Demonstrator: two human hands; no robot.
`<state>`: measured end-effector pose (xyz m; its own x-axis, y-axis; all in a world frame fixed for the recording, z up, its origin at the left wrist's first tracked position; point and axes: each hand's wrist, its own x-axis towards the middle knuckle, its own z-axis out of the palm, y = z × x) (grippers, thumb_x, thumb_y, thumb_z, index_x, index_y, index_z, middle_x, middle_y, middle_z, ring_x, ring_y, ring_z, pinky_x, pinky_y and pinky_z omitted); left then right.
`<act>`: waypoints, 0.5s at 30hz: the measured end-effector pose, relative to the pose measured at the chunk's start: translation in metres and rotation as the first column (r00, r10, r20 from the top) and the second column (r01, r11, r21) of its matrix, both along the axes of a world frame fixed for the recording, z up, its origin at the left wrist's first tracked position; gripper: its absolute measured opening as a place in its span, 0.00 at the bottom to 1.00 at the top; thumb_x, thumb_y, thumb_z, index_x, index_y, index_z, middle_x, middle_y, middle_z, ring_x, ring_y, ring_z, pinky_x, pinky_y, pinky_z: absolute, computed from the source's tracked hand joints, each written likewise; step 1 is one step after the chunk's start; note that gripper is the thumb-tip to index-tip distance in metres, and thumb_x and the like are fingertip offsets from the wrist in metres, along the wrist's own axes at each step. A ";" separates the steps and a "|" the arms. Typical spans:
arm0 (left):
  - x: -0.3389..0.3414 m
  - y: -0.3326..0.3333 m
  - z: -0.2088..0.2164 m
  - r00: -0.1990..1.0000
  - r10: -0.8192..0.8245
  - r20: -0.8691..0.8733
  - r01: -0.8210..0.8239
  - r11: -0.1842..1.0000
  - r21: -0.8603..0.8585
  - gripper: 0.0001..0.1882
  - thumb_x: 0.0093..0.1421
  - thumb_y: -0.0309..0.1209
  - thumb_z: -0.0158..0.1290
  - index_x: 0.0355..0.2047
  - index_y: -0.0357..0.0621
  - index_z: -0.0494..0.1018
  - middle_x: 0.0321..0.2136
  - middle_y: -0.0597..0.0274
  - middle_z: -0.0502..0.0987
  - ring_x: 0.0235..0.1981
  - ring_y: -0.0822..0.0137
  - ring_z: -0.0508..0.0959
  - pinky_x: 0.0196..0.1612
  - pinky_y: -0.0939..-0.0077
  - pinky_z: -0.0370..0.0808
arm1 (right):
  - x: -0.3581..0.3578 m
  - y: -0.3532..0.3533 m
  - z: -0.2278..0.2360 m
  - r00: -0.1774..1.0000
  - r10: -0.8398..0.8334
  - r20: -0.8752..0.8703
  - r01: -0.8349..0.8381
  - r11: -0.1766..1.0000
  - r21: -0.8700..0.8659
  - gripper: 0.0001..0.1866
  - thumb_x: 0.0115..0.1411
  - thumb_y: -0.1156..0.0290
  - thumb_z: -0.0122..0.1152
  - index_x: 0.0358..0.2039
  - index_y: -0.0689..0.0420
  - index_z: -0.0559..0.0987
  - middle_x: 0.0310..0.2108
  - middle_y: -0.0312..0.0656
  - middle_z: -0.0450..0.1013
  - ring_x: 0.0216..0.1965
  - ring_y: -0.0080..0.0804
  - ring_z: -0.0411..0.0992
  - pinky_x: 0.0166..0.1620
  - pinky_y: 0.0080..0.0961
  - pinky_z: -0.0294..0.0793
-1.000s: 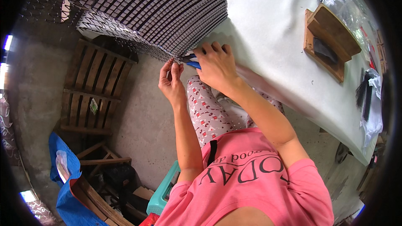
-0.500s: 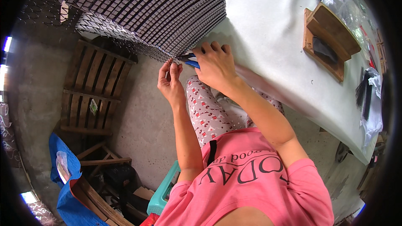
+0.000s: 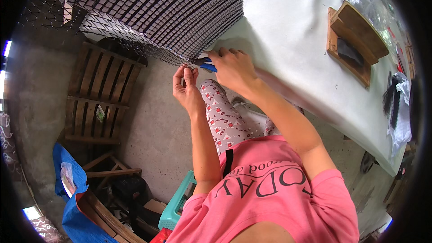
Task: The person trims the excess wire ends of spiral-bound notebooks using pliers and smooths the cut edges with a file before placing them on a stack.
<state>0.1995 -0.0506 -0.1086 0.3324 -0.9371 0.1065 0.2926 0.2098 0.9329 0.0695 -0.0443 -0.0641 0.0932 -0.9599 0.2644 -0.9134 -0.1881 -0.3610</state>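
A large dark wire mesh (image 3: 180,13) with a woven grid lies over the near left edge of the white-covered table (image 3: 288,31), its rim overhanging toward me. My right hand (image 3: 235,69) is closed around blue-handled pliers (image 3: 208,66). Their dark jaws meet the near corner of the mesh. Just left of the jaws, thumb and fingertips of my left hand (image 3: 188,92) pinch together at that same corner. Whatever sits between those fingertips is too small to make out.
On the table's right stands a wooden stand (image 3: 355,45) beside clear plastic wrapping (image 3: 366,2). A slatted wooden pallet (image 3: 100,94) leans at the left. Near me are a teal plastic stool (image 3: 177,202), a blue sheet (image 3: 74,198) and wooden boards (image 3: 101,213).
The pliers' handles have come closer together as my right fingers curled tighter. My left hand has shifted slightly right, still at the mesh corner. The mesh looks nearly unmoved.
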 end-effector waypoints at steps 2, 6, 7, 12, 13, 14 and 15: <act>0.004 0.002 -0.002 0.981 -0.032 -0.193 0.040 0.999 0.036 0.10 0.61 0.28 0.49 0.39 0.32 0.70 0.34 0.59 0.73 0.34 0.70 0.76 0.41 0.80 0.77 | 0.000 0.010 0.005 0.999 -0.046 -0.030 0.039 0.979 -0.201 0.16 0.43 0.70 0.61 0.36 0.54 0.76 0.33 0.44 0.72 0.37 0.40 0.71 0.43 0.42 0.68; 0.022 -0.002 -0.004 0.762 -0.068 -0.645 0.179 0.978 0.108 0.12 0.59 0.28 0.46 0.40 0.32 0.68 0.35 0.58 0.73 0.37 0.65 0.75 0.46 0.76 0.77 | -0.001 0.014 0.015 0.995 -0.103 0.007 0.101 0.960 -0.261 0.17 0.43 0.68 0.63 0.37 0.53 0.76 0.36 0.40 0.71 0.40 0.39 0.69 0.47 0.45 0.63; 0.021 -0.002 0.004 0.709 -0.104 -0.697 0.230 0.969 0.089 0.13 0.59 0.28 0.45 0.41 0.32 0.68 0.35 0.58 0.72 0.38 0.64 0.75 0.48 0.75 0.76 | -0.001 0.014 0.015 0.994 -0.107 0.003 0.105 0.963 -0.247 0.18 0.42 0.69 0.62 0.38 0.52 0.76 0.35 0.40 0.70 0.40 0.39 0.68 0.47 0.44 0.63; 0.010 -0.002 0.034 0.715 -0.211 -0.666 0.281 0.960 -0.002 0.13 0.58 0.31 0.47 0.41 0.37 0.68 0.31 0.62 0.72 0.31 0.70 0.71 0.34 0.85 0.71 | -0.001 0.011 0.014 0.992 -0.124 -0.012 0.118 0.970 -0.210 0.21 0.42 0.69 0.61 0.41 0.50 0.75 0.35 0.40 0.70 0.41 0.40 0.68 0.47 0.42 0.63; 0.010 -0.003 0.033 0.842 -0.180 -0.509 0.224 0.974 0.025 0.12 0.58 0.31 0.49 0.40 0.39 0.68 0.30 0.65 0.71 0.29 0.74 0.69 0.31 0.86 0.67 | 0.001 0.011 0.014 0.993 -0.119 -0.006 0.115 0.971 -0.211 0.21 0.42 0.69 0.61 0.41 0.50 0.75 0.35 0.40 0.70 0.41 0.40 0.68 0.48 0.42 0.63; 0.007 -0.007 0.030 0.933 -0.139 -0.331 0.162 0.986 0.042 0.10 0.58 0.32 0.51 0.38 0.41 0.69 0.29 0.68 0.71 0.27 0.78 0.67 0.28 0.88 0.63 | 0.002 0.010 0.014 0.993 -0.116 -0.001 0.113 0.971 -0.211 0.21 0.42 0.69 0.61 0.41 0.50 0.75 0.35 0.40 0.70 0.41 0.40 0.68 0.48 0.42 0.63; 0.006 -0.010 0.028 0.986 -0.090 -0.141 0.097 0.994 0.047 0.09 0.58 0.32 0.53 0.37 0.43 0.70 0.28 0.71 0.71 0.25 0.82 0.65 0.25 0.89 0.59 | 0.003 0.010 0.014 0.994 -0.112 0.005 0.110 0.971 -0.211 0.21 0.42 0.69 0.61 0.41 0.50 0.75 0.35 0.40 0.70 0.41 0.40 0.68 0.48 0.42 0.63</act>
<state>0.2052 -0.0606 -0.0811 0.2512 -0.9678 0.0143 0.4353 0.1261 0.8914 0.0726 -0.0340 -0.0496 -0.0085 -0.8871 0.4614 -0.9351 -0.1564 -0.3180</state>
